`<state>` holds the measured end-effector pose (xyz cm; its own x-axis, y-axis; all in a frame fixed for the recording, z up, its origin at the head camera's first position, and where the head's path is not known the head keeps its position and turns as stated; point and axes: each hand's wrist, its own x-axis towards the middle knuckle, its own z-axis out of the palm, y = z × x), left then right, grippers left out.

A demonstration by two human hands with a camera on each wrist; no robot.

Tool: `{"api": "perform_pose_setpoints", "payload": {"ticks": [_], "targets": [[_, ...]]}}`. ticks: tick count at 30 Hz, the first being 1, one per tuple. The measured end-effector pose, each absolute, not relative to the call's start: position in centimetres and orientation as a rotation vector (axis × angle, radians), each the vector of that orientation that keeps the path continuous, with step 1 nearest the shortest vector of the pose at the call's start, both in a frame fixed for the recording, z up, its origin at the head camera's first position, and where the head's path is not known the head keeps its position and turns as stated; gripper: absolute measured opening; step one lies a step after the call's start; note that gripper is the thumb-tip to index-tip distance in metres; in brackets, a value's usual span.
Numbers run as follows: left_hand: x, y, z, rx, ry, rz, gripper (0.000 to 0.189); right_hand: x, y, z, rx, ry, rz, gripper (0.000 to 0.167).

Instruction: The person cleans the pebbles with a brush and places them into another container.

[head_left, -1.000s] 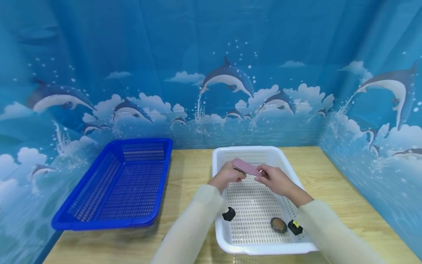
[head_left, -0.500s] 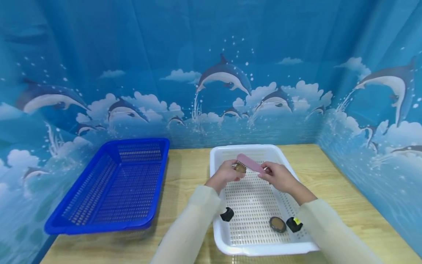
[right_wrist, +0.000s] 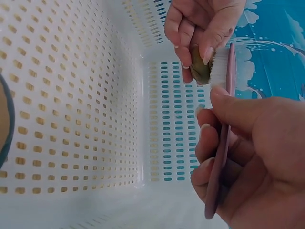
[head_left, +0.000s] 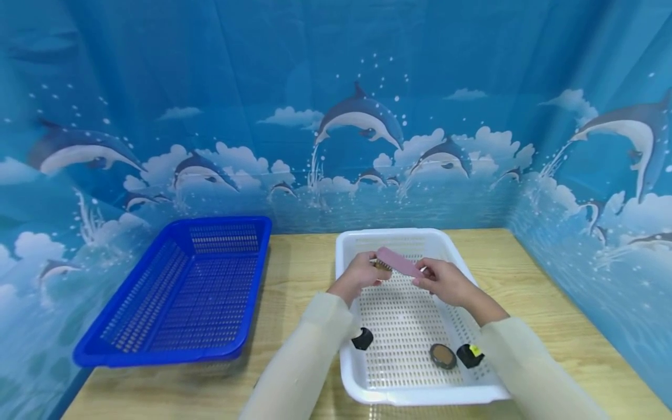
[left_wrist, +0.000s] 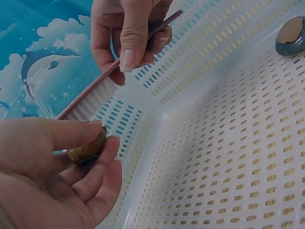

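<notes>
My left hand pinches a small, glossy olive-brown stone between thumb and fingers. The handle of a pink brush is gripped in my right hand, thumb laid along it. White bristles point toward the stone, and their tips are right at its side in the right wrist view. Both hands are over the far half of the white basket. In the head view the brush head hides much of the stone.
A grey, rounded stone with a tan top lies on the basket's near right floor. To the left stands a blue perforated basket on the wooden table. A dolphin-printed curtain encloses the back and sides.
The brush lifted a little off the stone half a second ago, showing more of it, and has come back down over it. The left hand keeps its hold with little movement.
</notes>
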<state>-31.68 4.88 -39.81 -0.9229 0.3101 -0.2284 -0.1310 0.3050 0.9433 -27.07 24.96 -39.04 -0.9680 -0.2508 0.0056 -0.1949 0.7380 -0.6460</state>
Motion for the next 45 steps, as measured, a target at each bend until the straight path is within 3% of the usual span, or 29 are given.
{"api": "perform_pose_setpoints", "payload": {"ticks": [18,30,38,45], "targets": [[-31.27,4.62,-40.16,0.34,2.29,1.492,0.024,-26.74,24.88,-39.01,-0.352,2.86,-1.038,0.017],[-31.59,4.66,-39.82,0.256,2.22,1.558,0.031,-26.82,25.03,-38.71,-0.282,2.856,-1.058,0.021],[-31.68,4.83,-39.82,0.203,2.133,1.724,0.053,-27.01,25.2,-38.76,-0.233,2.85,-1.073,0.023],[-31.93,4.74,-39.83,0.179,2.155,1.723,0.056,-27.12,25.23,-38.89,-0.281,2.86,-1.066,0.027]]}}
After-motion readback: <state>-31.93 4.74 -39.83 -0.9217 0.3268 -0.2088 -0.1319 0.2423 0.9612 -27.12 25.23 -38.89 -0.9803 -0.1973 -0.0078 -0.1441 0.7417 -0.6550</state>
